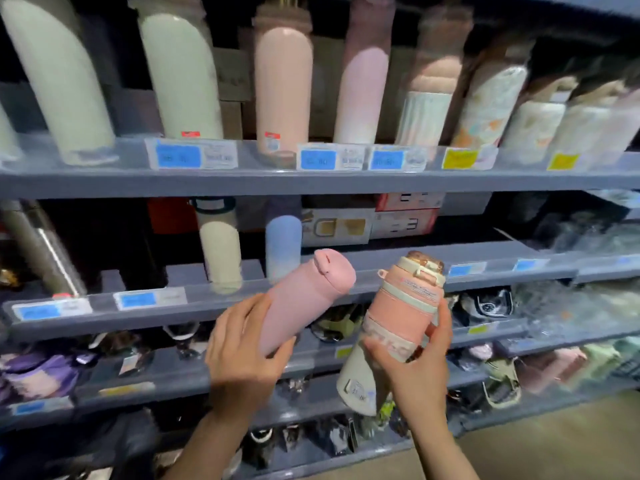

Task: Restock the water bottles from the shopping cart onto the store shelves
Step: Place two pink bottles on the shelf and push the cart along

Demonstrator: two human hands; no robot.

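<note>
Left hand (242, 355): fingers wrapped round the base of a pink bottle (304, 299), tilted, lid toward the middle shelf (207, 306). Right hand (415, 358): fingers holding a pink-and-cream bottle (398, 317), nearly upright, in front of the same shelf. Upper shelf (311, 181): row of standing bottles.

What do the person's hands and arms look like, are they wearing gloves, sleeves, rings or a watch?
Both are bare. The left hand and right hand have no gloves, and no rings show on the visible fingers. Both forearms are uncovered down to the frame's bottom edge, with no sleeve, watch or wristband in view. Fingernails look short and unpainted, though the picture is soft.
</note>
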